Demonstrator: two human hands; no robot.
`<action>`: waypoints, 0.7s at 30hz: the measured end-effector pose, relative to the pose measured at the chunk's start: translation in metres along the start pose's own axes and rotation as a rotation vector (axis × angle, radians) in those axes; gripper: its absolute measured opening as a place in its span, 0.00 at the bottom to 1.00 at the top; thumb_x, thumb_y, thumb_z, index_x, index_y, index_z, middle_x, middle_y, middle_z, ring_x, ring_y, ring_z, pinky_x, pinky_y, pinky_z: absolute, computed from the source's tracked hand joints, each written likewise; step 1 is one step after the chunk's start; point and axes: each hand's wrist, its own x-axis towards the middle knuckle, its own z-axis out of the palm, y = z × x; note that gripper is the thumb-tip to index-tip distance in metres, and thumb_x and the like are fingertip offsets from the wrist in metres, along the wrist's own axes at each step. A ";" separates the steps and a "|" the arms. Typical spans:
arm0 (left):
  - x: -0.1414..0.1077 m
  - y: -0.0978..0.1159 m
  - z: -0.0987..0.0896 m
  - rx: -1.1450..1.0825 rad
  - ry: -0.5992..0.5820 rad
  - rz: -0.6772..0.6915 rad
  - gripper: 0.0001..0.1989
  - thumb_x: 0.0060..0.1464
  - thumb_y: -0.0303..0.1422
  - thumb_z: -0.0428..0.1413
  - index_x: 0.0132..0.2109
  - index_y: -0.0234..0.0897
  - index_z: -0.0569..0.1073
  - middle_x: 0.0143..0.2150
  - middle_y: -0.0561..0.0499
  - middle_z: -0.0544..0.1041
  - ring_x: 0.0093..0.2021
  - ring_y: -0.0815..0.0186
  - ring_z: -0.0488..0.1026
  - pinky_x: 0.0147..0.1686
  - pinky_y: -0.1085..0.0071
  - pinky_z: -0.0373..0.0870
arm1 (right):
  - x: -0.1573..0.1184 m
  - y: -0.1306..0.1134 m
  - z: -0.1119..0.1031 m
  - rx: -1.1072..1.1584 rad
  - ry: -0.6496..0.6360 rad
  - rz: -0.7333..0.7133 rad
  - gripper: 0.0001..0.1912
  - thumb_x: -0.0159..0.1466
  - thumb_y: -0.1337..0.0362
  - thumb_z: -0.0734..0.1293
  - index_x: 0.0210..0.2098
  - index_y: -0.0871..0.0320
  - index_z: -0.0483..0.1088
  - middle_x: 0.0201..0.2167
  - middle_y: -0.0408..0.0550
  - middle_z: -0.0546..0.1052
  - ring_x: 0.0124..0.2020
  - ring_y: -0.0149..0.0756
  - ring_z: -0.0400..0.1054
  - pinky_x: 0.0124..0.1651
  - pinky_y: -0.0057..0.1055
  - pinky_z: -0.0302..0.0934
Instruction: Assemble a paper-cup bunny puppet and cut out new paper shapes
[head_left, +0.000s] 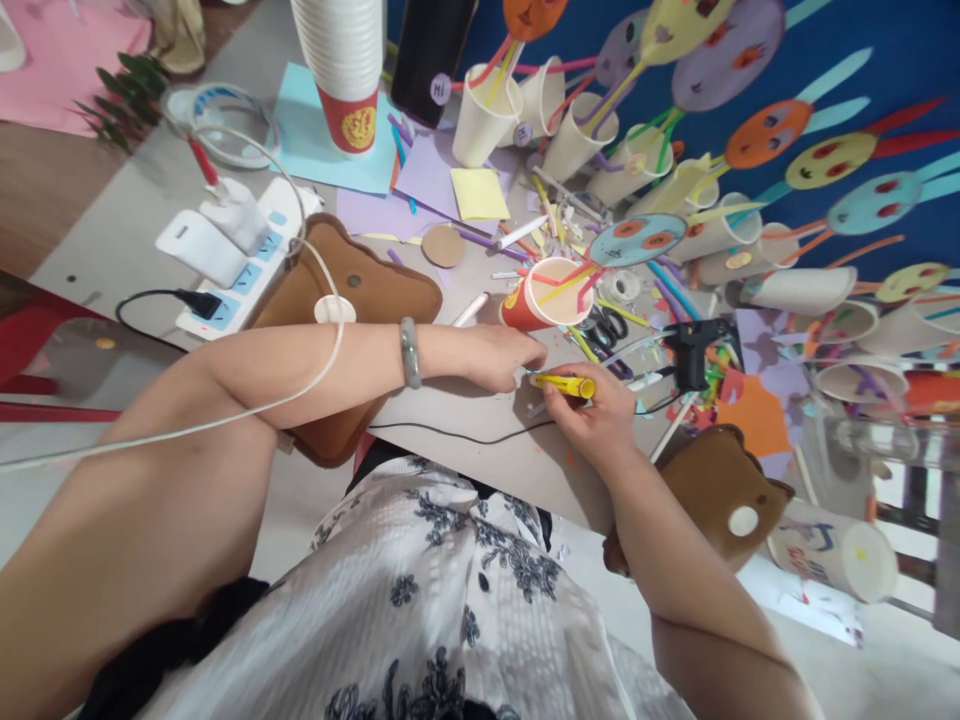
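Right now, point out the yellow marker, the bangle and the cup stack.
Yellow marker [571, 386]: head view, on its barrel.
Bangle [410, 353]: head view, on the band, at the left wrist.
Cup stack [341, 72]: head view, on the side, around mid-height of the part in frame.

stack of paper cups [341, 70], white power strip [257, 270], green leaves [136, 97]

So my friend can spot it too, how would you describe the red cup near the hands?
Start with the table, cluttered with craft scraps, and find the left hand. Just beyond it is a paper cup with straws poking out of its mouth. Its red outside sets it apart from the white cups behind it.
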 end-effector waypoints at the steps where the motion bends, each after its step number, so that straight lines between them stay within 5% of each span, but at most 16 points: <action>1: 0.000 0.000 0.000 -0.005 0.006 -0.007 0.25 0.59 0.25 0.58 0.63 0.36 0.72 0.63 0.40 0.79 0.60 0.53 0.76 0.53 0.64 0.71 | 0.001 0.001 0.002 -0.006 -0.005 -0.001 0.04 0.66 0.59 0.71 0.38 0.52 0.76 0.33 0.47 0.82 0.30 0.39 0.76 0.36 0.37 0.71; 11: 0.000 0.001 0.002 0.017 0.017 -0.016 0.26 0.58 0.24 0.58 0.64 0.36 0.72 0.62 0.40 0.79 0.59 0.53 0.77 0.52 0.64 0.71 | 0.002 -0.001 -0.006 0.025 -0.077 0.089 0.06 0.64 0.58 0.71 0.35 0.52 0.75 0.29 0.44 0.80 0.28 0.37 0.73 0.35 0.35 0.70; 21: -0.004 0.002 -0.001 0.028 -0.016 -0.008 0.27 0.61 0.25 0.57 0.66 0.36 0.71 0.64 0.39 0.78 0.60 0.53 0.77 0.55 0.63 0.72 | -0.004 -0.003 -0.004 0.005 0.050 0.141 0.04 0.64 0.59 0.70 0.36 0.52 0.74 0.31 0.46 0.81 0.29 0.40 0.75 0.35 0.37 0.71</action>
